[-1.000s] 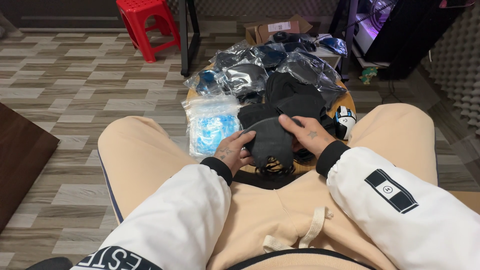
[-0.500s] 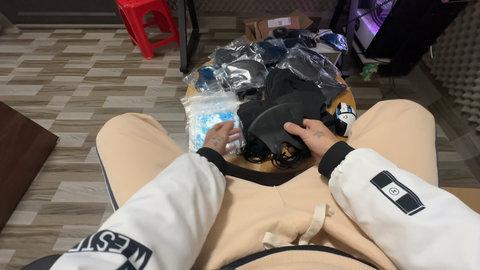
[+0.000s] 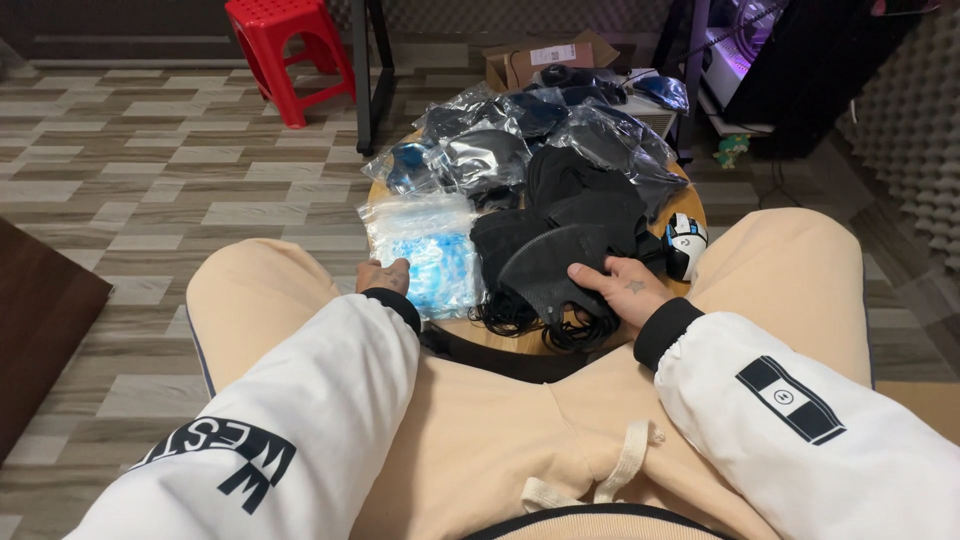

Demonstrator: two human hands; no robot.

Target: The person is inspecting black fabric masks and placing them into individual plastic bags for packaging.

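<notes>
One head-worn camera looks steeply down and forward from close above the seated person's lap onto the small round worktop [image 3: 520,345].

The small round table [image 3: 520,345] is almost wholly covered: clear plastic bags [image 3: 520,140] are heaped at the far side, black masks [image 3: 560,240] at the centre, a bag of blue masks [image 3: 425,250] on the left. Only a bare wooden strip at the near edge is left open. The tiled floor [image 3: 150,190] on the left is unobstructed up to a red stool [image 3: 285,50].
</notes>
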